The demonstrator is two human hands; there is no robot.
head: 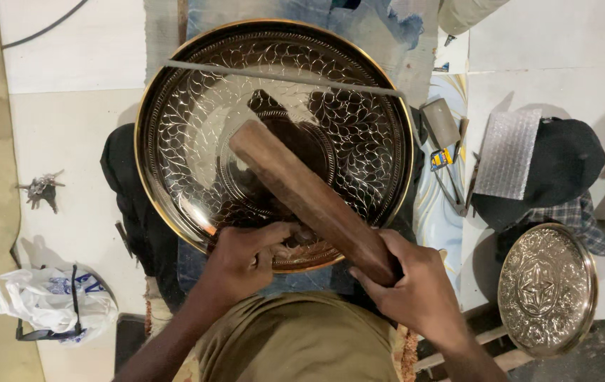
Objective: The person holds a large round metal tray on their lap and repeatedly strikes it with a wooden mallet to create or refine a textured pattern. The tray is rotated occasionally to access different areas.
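Seen from above, over the lap: large round engraved brass tray with a gilt rim (196, 113), lying flat on a blue-and-white patterned cloth (359, 21); leaf-scale pattern chased across its whole face, plain ring at the centre.

Long brown wooden mallet block (313, 201) laid across the tray's face; long axis running diagonally, from upper left near the tray's centre down to lower right; blunt far end pointing up-left, near end gripped at the tray's lower rim.

Right hand (412, 290) closed round the mallet's lower end, fingers wrapped, knuckles toward the camera; most of the block reaching up and away to the left of that hand.

Left hand (242, 258) curled shut at the tray's near edge, just left of the mallet and touching the rim area; something small and dark pinched at its fingertips, too hidden to tell what.

Thin grey metal rod (281, 76) resting straight across the tray's upper part, nearly level.

Off to the right: smaller round embossed brass plate (546, 290), well apart from the big tray; black cap (564, 163) under a sheet of bubble wrap (508, 152); grey-headed hammer (440, 124) just beside the tray's right rim.

Off to the left: bunch of keys (41, 189); crumpled white plastic bag (48, 301).
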